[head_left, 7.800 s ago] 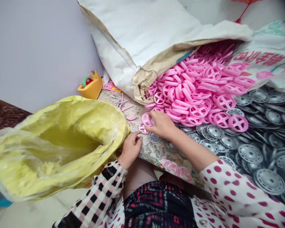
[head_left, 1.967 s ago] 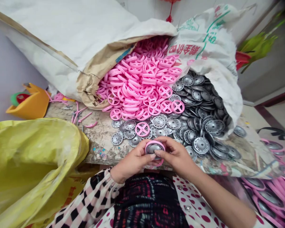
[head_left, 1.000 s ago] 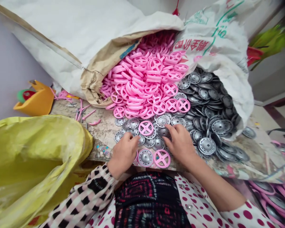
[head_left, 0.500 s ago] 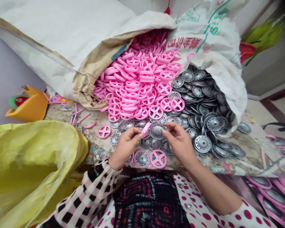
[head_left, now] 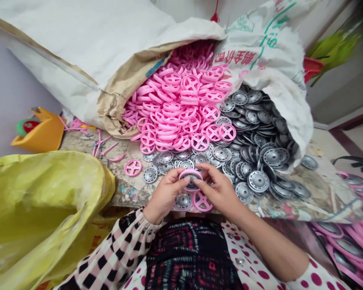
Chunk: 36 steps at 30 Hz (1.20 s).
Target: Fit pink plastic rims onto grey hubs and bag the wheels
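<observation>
Quick tag from my screen: at 6 o'clock my left hand (head_left: 165,197) and right hand (head_left: 219,193) are both narrow, fingertips pinching a pink ring (head_left: 190,172) around a silver disc (head_left: 191,186). Heap of pink rings (head_left: 175,100) at 12, heap of silver discs (head_left: 257,137) at 2, yellow bag (head_left: 42,205) at 8. White sack (head_left: 260,44) at 1 has red Chinese lettering, unreadable.

Glossy pink plastic spoked rings (head_left: 181,92) heap at centre frame, beside silver-grey metal discs (head_left: 258,181) at centre right. At upper left, a white woven sack (head_left: 78,52) shows a tan paper lining (head_left: 117,100); at upper right, a white woven sack (head_left: 260,40) bears red characters and green stripes. A yellow plastic bag (head_left: 42,201) fills the lower left. Along the bottom, a black-and-white checked sleeve (head_left: 115,245) and a white sleeve with crimson dots (head_left: 314,278) flank a black garment with red patterning (head_left: 190,257).
</observation>
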### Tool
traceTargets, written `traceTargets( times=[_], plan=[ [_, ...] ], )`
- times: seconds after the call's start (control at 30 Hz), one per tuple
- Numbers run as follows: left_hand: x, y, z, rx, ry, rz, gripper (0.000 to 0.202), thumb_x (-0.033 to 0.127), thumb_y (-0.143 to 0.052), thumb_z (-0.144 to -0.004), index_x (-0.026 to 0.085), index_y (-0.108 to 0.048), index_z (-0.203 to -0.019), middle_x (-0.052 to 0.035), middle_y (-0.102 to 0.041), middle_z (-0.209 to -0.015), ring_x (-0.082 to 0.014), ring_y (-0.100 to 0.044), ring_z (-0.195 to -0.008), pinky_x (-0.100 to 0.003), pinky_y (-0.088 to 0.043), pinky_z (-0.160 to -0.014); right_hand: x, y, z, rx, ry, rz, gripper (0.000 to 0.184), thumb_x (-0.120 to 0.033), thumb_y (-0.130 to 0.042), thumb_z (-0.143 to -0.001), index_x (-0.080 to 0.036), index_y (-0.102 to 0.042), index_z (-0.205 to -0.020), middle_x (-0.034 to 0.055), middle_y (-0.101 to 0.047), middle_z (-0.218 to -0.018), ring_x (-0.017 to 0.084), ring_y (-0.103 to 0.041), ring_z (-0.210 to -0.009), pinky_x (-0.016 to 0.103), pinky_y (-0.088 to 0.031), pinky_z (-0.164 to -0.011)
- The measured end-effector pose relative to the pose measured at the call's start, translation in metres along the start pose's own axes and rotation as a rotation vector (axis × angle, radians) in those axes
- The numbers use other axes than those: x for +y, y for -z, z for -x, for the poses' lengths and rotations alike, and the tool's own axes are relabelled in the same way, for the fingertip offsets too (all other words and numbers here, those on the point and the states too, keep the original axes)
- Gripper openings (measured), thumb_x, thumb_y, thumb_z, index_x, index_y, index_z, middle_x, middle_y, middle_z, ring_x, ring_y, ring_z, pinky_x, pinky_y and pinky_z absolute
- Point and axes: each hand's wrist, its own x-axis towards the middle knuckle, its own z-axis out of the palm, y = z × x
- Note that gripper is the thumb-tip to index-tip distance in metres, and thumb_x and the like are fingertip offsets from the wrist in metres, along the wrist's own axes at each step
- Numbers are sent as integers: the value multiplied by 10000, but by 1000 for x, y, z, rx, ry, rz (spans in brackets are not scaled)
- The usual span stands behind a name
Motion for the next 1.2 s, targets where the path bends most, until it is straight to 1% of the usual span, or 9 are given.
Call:
traceTargets(
  times=[0.23,0.37,0.47,0.53,0.6,0.77,0.9,1.1,1.2],
  plan=[
    [-9,5,8,38,30,-89,316,307,-768,-667,145,-654,-913,-32,-641,-859,-135,-584,-699,-228,-489,-553,5,-24,16,98,-105,-135,309,-309,-580,-838,-233,-544,-1135,-36,-486,-712,130,-486,-628,258,-416,-579],
    [-5,14,11,4,72,-146,322,340,-753,-687,147,-648,-922,-43,-651,-878,-146,-596,-715,-249,-486,-594,9,-17,13,-58,-142,-145,358,-370,-578,-850,-222,-546,-1174,-7,-548,-796,138,-527,-663,268,-449,-594],
    [12,25,15,20,33,-232,301,340,-739,-699,152,-664,-922,-44,-663,-891,-157,-600,-775,-274,-488,-684,6,8,8,-45,-84,42,384,-425,-569,-866,-227,-562,-1194,42,-574,-954,147,-556,-710,284,-466,-610],
    [24,36,18,69,-21,-348,284,311,-736,-696,145,-682,-920,-51,-676,-909,-158,-597,-819,-272,-469,-753,4,24,11,-33,28,299,346,-433,-540,-892,-230,-584,-1168,66,-578,-1012,182,-570,-819,318,-473,-697],
    [31,49,21,135,-46,-454,314,296,-739,-687,143,-675,-954,-56,-685,-919,-162,-600,-831,-268,-455,-765,4,34,18,-115,149,576,344,-429,-548,-891,-227,-592,-1166,86,-581,-1024,231,-551,-914,370,-455,-769],
    [19,77,25,230,-8,-511,398,347,-755,-644,159,-579,-948,2,-630,-696,-143,-568,-624,-252,-429,-607,14,24,41,-237,249,1005,557,-472,-698,-764,-224,-563,-1245,116,-553,-1017,291,-498,-913,407,-410,-740],
    [1,86,25,255,-4,-629,346,361,-715,-671,161,-596,-927,6,-599,-661,-147,-552,-606,-256,-421,-588,19,12,43,-249,250,1090,604,-506,-694,-755,-190,-562,-1253,116,-541,-968,293,-483,-890,402,-387,-729],
    [-6,89,32,333,-203,-1155,324,387,-626,-784,184,-684,-1029,-47,-569,-880,-159,-548,-709,-306,-447,-702,19,17,39,-269,217,1051,495,-420,-689,-761,-175,-587,-1179,115,-548,-991,288,-493,-903,400,-387,-753],
    [-2,82,39,373,-308,-1274,354,400,-589,-822,192,-680,-1093,-76,-551,-976,-194,-565,-826,-344,-462,-786,16,23,39,-238,205,986,479,-376,-677,-764,-169,-564,-1182,125,-550,-1070,294,-496,-952,413,-395,-785]
  ],
)
